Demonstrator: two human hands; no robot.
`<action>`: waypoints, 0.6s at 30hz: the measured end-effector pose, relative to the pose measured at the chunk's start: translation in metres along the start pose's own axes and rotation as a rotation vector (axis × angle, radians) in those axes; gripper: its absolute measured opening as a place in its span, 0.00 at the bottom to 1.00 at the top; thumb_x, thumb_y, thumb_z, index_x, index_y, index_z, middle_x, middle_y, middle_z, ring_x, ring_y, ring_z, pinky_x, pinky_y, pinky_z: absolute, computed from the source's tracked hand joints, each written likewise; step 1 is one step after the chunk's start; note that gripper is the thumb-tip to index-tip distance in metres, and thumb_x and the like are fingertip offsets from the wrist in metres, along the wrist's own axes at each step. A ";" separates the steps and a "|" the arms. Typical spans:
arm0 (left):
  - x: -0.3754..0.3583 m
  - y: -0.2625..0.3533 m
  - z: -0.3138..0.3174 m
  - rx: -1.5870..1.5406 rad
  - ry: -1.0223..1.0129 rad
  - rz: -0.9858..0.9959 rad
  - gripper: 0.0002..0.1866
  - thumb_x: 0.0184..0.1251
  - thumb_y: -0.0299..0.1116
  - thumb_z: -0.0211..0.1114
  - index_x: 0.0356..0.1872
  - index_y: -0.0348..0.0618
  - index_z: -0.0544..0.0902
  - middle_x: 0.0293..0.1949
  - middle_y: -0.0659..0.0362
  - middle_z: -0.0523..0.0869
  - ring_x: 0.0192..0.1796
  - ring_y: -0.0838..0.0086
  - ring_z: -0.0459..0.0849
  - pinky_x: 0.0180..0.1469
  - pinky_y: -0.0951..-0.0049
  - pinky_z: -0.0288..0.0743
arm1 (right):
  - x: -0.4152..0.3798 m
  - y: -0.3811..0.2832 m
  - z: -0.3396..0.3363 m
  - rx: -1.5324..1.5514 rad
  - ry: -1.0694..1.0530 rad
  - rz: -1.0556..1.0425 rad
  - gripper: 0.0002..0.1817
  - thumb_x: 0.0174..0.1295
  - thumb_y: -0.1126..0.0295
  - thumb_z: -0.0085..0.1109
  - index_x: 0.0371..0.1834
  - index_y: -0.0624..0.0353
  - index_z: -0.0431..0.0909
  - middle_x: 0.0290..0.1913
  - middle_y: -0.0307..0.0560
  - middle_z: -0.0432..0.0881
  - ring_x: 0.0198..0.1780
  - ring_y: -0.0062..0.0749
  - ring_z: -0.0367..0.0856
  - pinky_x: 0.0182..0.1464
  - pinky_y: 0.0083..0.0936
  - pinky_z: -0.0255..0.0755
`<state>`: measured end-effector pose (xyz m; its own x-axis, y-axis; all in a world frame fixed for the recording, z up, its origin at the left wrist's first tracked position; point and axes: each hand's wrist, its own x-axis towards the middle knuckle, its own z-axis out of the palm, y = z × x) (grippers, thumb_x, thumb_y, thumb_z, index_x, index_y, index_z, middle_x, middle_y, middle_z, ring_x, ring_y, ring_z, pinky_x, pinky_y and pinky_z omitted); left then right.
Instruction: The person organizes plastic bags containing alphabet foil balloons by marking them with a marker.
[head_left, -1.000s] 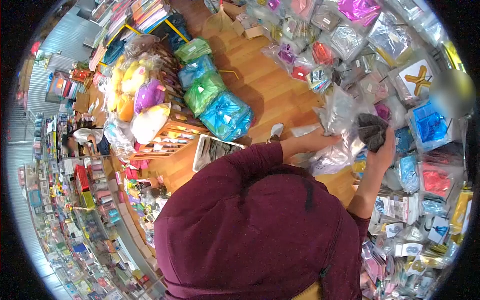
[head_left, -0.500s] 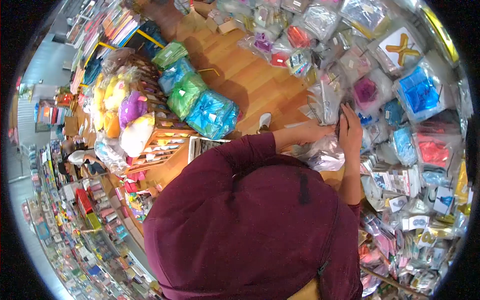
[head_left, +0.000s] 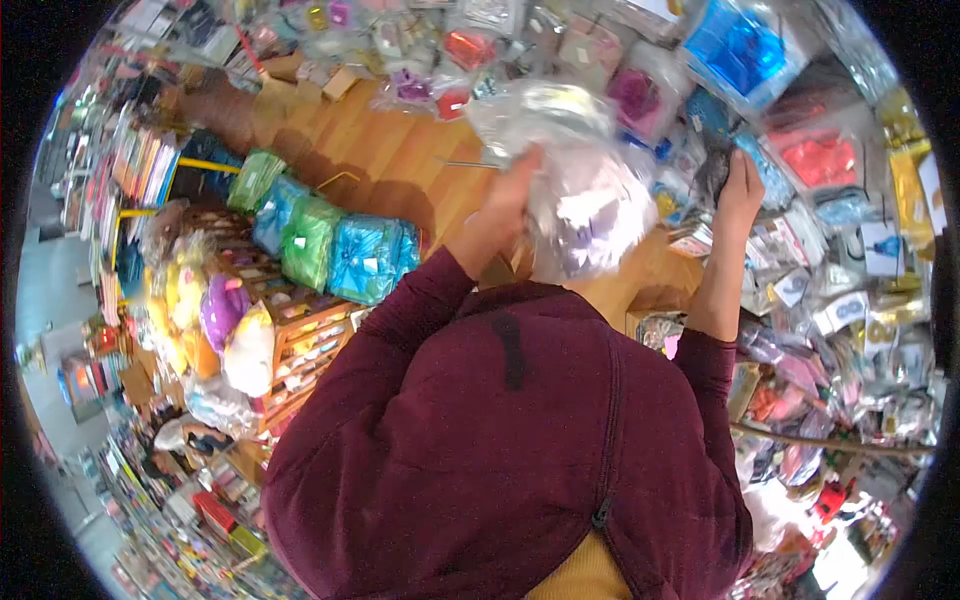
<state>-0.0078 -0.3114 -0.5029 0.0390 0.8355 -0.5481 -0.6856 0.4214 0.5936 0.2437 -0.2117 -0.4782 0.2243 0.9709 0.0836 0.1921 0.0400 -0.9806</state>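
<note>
My left hand [head_left: 508,200], blurred by motion, is closed on the edge of a clear plastic bag [head_left: 595,205] with shiny pale silver-pink contents. The bag hangs in front of my chest, above the wooden floor. Off to the right, my right hand [head_left: 742,188] is closed on a small dark packet [head_left: 712,170], whose contents I cannot make out. Behind that hand lie a red bagged item [head_left: 818,158] and a blue bagged item [head_left: 738,45] among many wrapped goods.
Bagged goods cover the display at the front and right. To the left, a wooden crate [head_left: 310,350] holds plush toys, beside blue [head_left: 372,258] and green [head_left: 308,245] wrapped bundles. A thin rod [head_left: 830,440] crosses the right side. Another person [head_left: 190,437] is far left among shelves.
My hands, close together at the bagged goods before, have moved apart. The left has brought the clear bag leftward; the right has gone rightward with the dark packet. The view has turned right.
</note>
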 end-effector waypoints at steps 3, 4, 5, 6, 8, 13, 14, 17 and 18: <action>0.003 0.017 0.012 -0.227 -0.147 0.183 0.21 0.65 0.46 0.45 0.49 0.40 0.68 0.40 0.55 0.76 0.42 0.70 0.76 0.45 0.68 0.73 | -0.045 -0.048 0.023 -0.258 -0.060 -0.349 0.15 0.55 0.71 0.51 0.46 0.63 0.74 0.43 0.51 0.76 0.40 0.39 0.75 0.45 0.27 0.67; 0.000 0.019 0.022 -0.244 -0.176 0.222 0.21 0.65 0.46 0.44 0.50 0.39 0.68 0.42 0.55 0.76 0.43 0.69 0.76 0.46 0.67 0.72 | -0.065 -0.053 0.040 -0.289 -0.152 -0.591 0.19 0.53 0.73 0.51 0.51 0.59 0.70 0.48 0.51 0.73 0.49 0.39 0.71 0.52 0.28 0.62; 0.000 0.016 0.027 -0.242 -0.186 0.215 0.21 0.65 0.46 0.44 0.50 0.39 0.68 0.42 0.55 0.76 0.43 0.69 0.76 0.46 0.67 0.72 | -0.078 -0.040 0.055 -0.400 -0.286 -0.733 0.23 0.51 0.71 0.53 0.54 0.57 0.66 0.53 0.52 0.68 0.57 0.44 0.63 0.58 0.37 0.55; 0.000 0.014 0.031 -0.199 -0.086 0.201 0.22 0.66 0.46 0.43 0.50 0.39 0.68 0.43 0.54 0.76 0.43 0.68 0.76 0.47 0.67 0.71 | -0.102 -0.038 0.080 -0.545 -0.375 -0.752 0.24 0.51 0.70 0.53 0.55 0.57 0.66 0.55 0.53 0.65 0.59 0.48 0.60 0.59 0.39 0.53; 0.000 0.011 0.029 -0.196 -0.163 0.151 0.22 0.67 0.45 0.40 0.52 0.39 0.66 0.46 0.53 0.74 0.48 0.65 0.75 0.52 0.65 0.68 | -0.117 -0.033 0.094 -0.692 -0.454 -0.764 0.25 0.50 0.68 0.52 0.55 0.56 0.65 0.57 0.54 0.63 0.60 0.52 0.57 0.60 0.42 0.51; -0.005 -0.010 0.031 -0.334 -0.243 0.250 0.22 0.68 0.45 0.38 0.55 0.41 0.64 0.52 0.54 0.71 0.54 0.63 0.71 0.57 0.61 0.64 | -0.062 0.000 0.081 -0.376 -0.308 -0.547 0.23 0.55 0.67 0.47 0.55 0.62 0.64 0.59 0.58 0.61 0.60 0.54 0.57 0.60 0.44 0.50; -0.007 -0.010 0.034 -0.357 -0.234 0.242 0.22 0.68 0.44 0.39 0.55 0.39 0.63 0.52 0.53 0.71 0.53 0.63 0.71 0.57 0.61 0.64 | -0.059 0.003 0.075 -0.381 -0.309 -0.551 0.23 0.55 0.67 0.47 0.55 0.62 0.64 0.59 0.58 0.61 0.60 0.54 0.57 0.60 0.44 0.50; -0.002 -0.004 0.034 -0.417 -0.177 0.236 0.22 0.67 0.44 0.41 0.55 0.39 0.63 0.52 0.51 0.71 0.53 0.62 0.71 0.57 0.60 0.64 | -0.060 -0.001 0.075 -0.204 -0.407 -0.304 0.22 0.57 0.69 0.44 0.55 0.64 0.63 0.58 0.60 0.63 0.59 0.54 0.59 0.61 0.39 0.51; 0.002 -0.001 0.030 -0.467 -0.184 0.237 0.22 0.66 0.44 0.42 0.55 0.39 0.63 0.52 0.52 0.71 0.53 0.61 0.71 0.57 0.60 0.64 | -0.073 -0.009 0.077 -0.283 -0.360 -0.465 0.22 0.56 0.69 0.45 0.55 0.64 0.64 0.58 0.59 0.63 0.58 0.53 0.60 0.60 0.37 0.52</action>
<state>0.0144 -0.2991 -0.4870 -0.0577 0.9540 -0.2941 -0.9388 0.0484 0.3410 0.1522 -0.2645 -0.4895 -0.2672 0.8875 0.3754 0.4468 0.4593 -0.7678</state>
